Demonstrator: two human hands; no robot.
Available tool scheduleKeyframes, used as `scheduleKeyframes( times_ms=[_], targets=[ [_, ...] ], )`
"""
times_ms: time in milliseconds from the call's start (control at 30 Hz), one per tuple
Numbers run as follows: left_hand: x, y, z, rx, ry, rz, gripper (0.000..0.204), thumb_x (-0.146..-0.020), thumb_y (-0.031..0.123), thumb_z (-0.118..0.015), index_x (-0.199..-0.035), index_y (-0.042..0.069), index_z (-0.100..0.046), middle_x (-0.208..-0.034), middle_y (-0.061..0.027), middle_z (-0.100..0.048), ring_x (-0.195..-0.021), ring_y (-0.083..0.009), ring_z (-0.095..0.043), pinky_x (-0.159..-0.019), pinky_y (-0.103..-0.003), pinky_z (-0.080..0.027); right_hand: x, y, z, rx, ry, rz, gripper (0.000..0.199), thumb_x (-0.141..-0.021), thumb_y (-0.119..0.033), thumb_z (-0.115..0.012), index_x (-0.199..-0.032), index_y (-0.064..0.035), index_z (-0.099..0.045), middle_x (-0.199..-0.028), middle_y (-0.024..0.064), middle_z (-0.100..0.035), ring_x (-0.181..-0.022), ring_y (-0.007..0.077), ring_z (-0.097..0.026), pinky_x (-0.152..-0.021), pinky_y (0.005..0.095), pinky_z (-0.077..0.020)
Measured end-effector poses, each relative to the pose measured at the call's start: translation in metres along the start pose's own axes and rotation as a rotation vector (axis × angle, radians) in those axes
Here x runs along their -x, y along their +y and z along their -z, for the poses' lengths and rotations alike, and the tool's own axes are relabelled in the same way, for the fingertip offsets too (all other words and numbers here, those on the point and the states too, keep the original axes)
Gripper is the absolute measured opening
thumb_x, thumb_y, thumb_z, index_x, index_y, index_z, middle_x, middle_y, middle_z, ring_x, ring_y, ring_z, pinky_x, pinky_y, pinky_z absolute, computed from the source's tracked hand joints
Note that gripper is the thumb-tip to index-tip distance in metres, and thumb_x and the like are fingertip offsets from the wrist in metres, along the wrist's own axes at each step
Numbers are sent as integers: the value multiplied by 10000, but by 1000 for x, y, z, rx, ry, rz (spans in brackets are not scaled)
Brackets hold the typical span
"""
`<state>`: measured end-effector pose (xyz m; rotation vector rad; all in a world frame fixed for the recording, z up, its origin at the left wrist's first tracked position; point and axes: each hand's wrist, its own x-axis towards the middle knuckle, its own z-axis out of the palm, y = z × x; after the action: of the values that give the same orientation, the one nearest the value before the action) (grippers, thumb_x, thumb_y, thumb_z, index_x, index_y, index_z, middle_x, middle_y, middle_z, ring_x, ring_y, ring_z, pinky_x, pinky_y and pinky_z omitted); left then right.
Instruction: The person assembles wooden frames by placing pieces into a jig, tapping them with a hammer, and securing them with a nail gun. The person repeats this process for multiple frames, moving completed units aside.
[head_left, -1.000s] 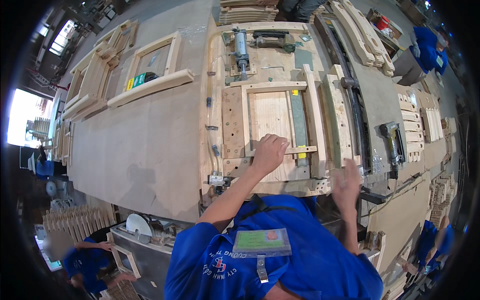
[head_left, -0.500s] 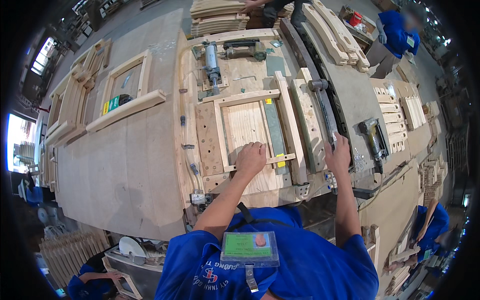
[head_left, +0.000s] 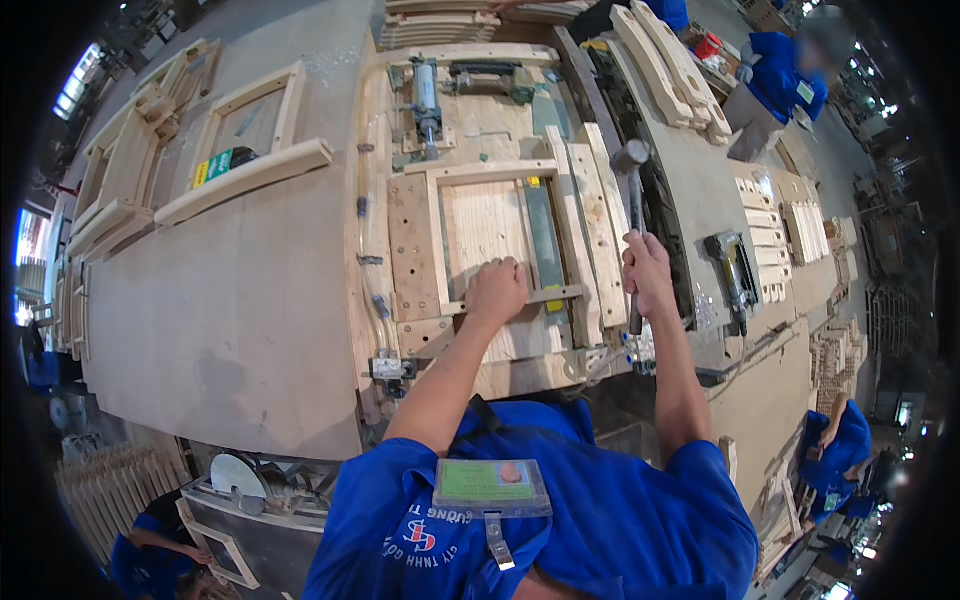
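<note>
While my left hand (head_left: 497,290) presses flat, fingers spread and holding nothing, on the lower rail of the wooden frame (head_left: 500,235) clamped in the jig (head_left: 410,250), my right hand (head_left: 648,272) is closed around the handle of a hammer (head_left: 634,190). Its head stands raised above the frame's right side. A nail gun (head_left: 733,268) lies on the bench further right.

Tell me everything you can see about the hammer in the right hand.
The hammer has a grey, metal-looking cylindrical head and a long dark handle. The right hand grips the handle low down, with the head raised away from the person, above the pale wooden frame clamped in the jig. Only the hand touches it. The left hand presses on the frame's lower rail.
</note>
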<state>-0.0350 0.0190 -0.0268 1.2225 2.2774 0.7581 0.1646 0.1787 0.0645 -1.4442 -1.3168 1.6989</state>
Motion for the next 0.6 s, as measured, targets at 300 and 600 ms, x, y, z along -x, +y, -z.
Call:
scheduleKeyframes(
  times_ms=[300, 600],
  targets=[
    [-1, -4, -1, 2, -15, -63, 365, -1060, 316, -540, -1049, 13, -743, -1059, -217, -745, -1018, -422, -703, -929, -538, -562, 175, -154, 55, -231, -100, 902, 486, -1121, -578, -467, -1153, -107, -584, -758, -49, -475, -549, 40, -402, -436, 214, -305],
    [4, 3, 7, -43, -90, -82, 380, -1076, 318, -523, -1078, 12, -747, -1077, -208, -745, -1047, -403, -699, -944, -521, -560, 174, 123, 16, 678, 71, 412, 353, -1137, -338, -456, -876, -130, -570, -684, -9, -499, -568, 147, -478, -546, 333, -426]
  ],
)
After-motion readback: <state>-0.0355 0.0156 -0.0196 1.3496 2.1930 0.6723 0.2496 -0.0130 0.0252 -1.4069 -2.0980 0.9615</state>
